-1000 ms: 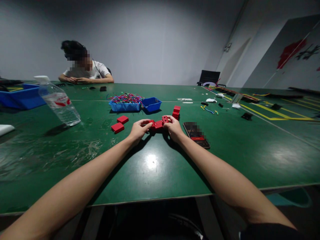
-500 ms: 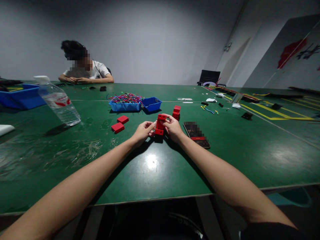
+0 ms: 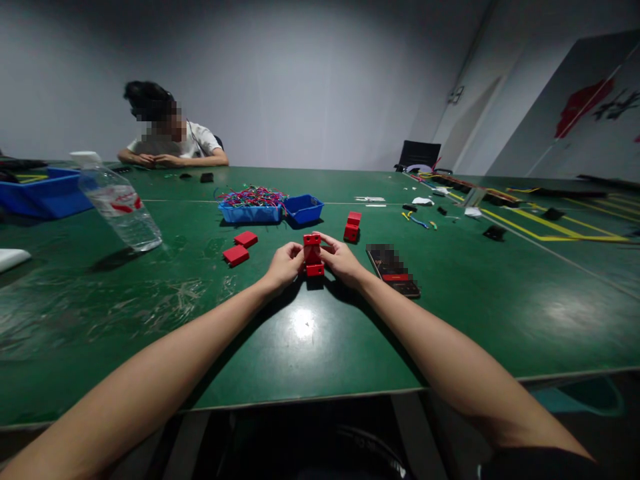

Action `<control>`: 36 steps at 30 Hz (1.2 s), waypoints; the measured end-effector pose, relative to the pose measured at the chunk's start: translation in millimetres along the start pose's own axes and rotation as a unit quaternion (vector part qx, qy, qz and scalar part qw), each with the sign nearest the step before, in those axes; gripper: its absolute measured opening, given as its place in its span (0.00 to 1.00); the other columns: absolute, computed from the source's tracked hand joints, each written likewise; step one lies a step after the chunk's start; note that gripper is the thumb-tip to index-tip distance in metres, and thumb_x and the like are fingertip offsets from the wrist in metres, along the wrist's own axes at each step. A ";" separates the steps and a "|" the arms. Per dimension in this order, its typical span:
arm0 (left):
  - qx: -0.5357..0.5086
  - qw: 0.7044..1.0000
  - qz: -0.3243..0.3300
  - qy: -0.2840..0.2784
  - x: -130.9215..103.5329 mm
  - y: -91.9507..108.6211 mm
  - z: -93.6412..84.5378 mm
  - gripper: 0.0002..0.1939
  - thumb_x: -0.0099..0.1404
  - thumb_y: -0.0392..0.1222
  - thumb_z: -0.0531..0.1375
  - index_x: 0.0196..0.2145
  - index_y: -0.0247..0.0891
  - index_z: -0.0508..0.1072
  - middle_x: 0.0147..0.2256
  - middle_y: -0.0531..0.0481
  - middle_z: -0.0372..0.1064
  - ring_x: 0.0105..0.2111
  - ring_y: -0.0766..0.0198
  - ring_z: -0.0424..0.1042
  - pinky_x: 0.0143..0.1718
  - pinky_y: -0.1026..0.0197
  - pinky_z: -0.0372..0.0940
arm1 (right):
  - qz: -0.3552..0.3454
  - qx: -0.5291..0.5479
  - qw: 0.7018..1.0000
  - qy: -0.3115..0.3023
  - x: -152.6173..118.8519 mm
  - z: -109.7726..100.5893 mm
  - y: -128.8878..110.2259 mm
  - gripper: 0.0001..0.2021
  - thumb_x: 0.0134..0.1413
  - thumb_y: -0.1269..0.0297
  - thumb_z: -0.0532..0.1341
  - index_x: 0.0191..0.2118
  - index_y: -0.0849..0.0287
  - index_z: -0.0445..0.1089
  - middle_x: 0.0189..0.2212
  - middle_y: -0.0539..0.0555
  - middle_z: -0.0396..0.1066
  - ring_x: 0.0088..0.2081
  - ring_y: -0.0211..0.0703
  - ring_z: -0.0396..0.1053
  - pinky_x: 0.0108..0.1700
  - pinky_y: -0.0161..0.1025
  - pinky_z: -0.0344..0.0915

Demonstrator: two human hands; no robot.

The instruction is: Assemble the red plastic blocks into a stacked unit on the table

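Between my two hands, just over the green table (image 3: 295,360), is a red bracket-like block (image 3: 313,255) with small dark holes in its top and bottom ends. My left hand (image 3: 287,265) grips its left side, fingers closed. On the opposite side my right hand (image 3: 341,259) holds it too, thumb on the front and fingers partly hidden behind. A similar red block (image 3: 353,227) rests on the table beyond my right hand. Two flat red pieces, one nearer (image 3: 235,255) and one farther (image 3: 246,239), lie left of my left hand.
A phone (image 3: 394,270) lies right of my right hand. Farther back stand a blue tray of coloured wires (image 3: 251,212) and a small blue bin (image 3: 303,209). A water bottle (image 3: 123,207) leans at left. Across the table sits a person (image 3: 173,143).
The held red block has shifted slightly left and down and turned more upright, facing me. Both hands moved with it, and the red block behind is now more fully visible.
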State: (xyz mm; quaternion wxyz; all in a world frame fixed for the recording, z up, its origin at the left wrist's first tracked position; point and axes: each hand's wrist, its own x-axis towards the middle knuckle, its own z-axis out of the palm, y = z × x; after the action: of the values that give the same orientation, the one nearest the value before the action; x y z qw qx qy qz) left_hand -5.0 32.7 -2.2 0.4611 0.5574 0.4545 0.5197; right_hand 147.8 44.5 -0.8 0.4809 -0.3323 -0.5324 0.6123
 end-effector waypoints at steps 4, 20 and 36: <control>-0.021 1.000 -0.009 0.016 -1.4 3.7 0.6 0.24 0.45 0.56 0.69 0.28 0.32 0.70 0.20 0.53 0.68 0.17 0.73 0.61 0.18 0.68 0.55 | -0.002 -0.003 1.000 0.001 1.0 -0.8 1.0 0.35 0.41 0.64 0.70 0.58 0.58 0.62 0.24 0.44 0.71 0.25 0.33 0.67 0.31 0.32 0.66; -0.048 0.999 -0.010 0.002 -2.7 5.3 1.7 0.20 0.49 0.51 0.69 0.31 0.32 0.72 0.24 0.52 0.71 0.19 0.71 0.65 0.21 0.67 0.61 | -0.021 -0.022 0.999 0.021 1.1 2.9 -2.0 0.25 0.43 0.65 0.66 0.50 0.58 0.63 0.19 0.41 0.66 0.21 0.32 0.65 0.26 0.30 0.64; -0.051 0.998 -0.023 0.007 -4.7 9.6 2.6 0.17 0.50 0.49 0.68 0.30 0.32 0.71 0.22 0.54 0.70 0.18 0.72 0.64 0.18 0.68 0.59 | -0.039 0.001 0.999 -0.013 0.8 0.1 -0.8 0.26 0.43 0.63 0.68 0.49 0.57 0.63 0.23 0.44 0.71 0.25 0.34 0.70 0.28 0.31 0.67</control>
State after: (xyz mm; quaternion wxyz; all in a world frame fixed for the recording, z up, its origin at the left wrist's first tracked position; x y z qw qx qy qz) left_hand -2.3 26.4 6.4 0.4980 0.5187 0.4431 0.5353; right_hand 147.7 45.1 0.1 0.4976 -0.3026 -0.5509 0.5977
